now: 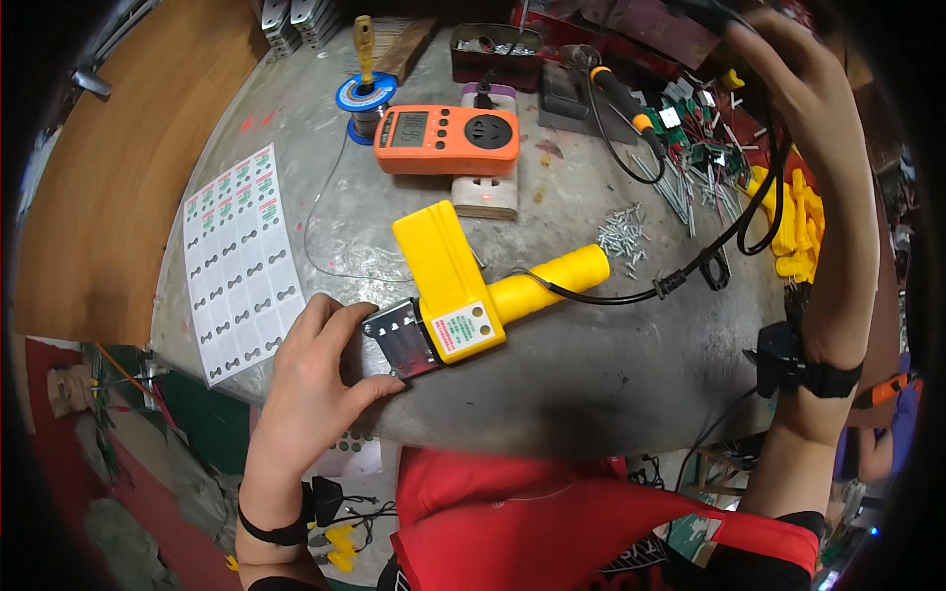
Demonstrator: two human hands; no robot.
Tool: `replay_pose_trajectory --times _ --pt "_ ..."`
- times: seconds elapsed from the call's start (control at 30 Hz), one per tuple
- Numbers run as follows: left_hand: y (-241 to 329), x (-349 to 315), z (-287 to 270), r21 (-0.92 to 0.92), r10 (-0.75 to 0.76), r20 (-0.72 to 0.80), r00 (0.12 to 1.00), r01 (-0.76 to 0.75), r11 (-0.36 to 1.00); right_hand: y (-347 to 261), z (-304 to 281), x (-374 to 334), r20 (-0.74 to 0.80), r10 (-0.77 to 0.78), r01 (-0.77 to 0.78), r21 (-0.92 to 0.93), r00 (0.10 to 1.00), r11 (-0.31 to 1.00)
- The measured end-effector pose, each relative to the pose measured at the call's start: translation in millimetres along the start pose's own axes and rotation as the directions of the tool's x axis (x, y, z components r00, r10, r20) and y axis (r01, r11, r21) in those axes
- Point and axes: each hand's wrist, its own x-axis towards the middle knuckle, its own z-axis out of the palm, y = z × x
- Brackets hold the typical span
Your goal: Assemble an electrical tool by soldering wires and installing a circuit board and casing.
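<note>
A yellow corded tool (463, 286) lies on the grey table, with a round ribbed handle, a boxy upper part and a bare metal end. My left hand (310, 379) grips that metal end (402, 340), thumb on the near edge and fingers on the far one. From the handle a black power cord (631, 298) runs right and loops up beneath my right arm. My right hand (803, 74) is raised at the far right, its fingers closed around a black object (705, 12) cut by the picture's edge; its kind is unclear.
An orange power meter (446, 140) sits by a white power strip (486, 199). A solder spool (365, 94) stands behind, with a sticker sheet (241, 261) at left. Loose screws (623, 238), a soldering iron (621, 98), circuit boards (695, 113) and yellow parts (796, 227) occupy the right.
</note>
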Motion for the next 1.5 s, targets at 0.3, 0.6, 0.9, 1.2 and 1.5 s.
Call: replay_pose_trajectory --times 0.3,0.6,0.9,1.2,1.5 --pt "28.5 10.9 10.9 0.115 0.160 -0.026 0.987 -0.156 0.981 111.8 -36.3 -165.3 0.093 0.653 -0.658 0.170 0.752 0.733" --pt "60.7 27.6 82.4 0.361 0.628 -0.182 0.756 -0.543 0.758 178.2 -24.1 -267.9 -0.126 0.639 -0.641 -0.321 0.759 0.697" --pt "96.9 -6.3 65.2 0.263 0.462 -0.011 0.887 -0.443 0.857 15.6 0.5 -231.4 0.117 0.131 -0.138 0.060 0.984 0.989" --pt "125.4 -26.7 107.4 0.133 0.448 -0.103 0.888 -0.434 0.891 -59.8 78.7 -194.2 0.341 -0.123 -0.031 0.414 0.932 0.910" --pt "140.8 -18.8 115.2 0.474 0.526 0.077 0.847 -0.495 0.728 -69.9 105.8 -197.0 0.216 -0.117 0.052 0.287 0.969 0.957"
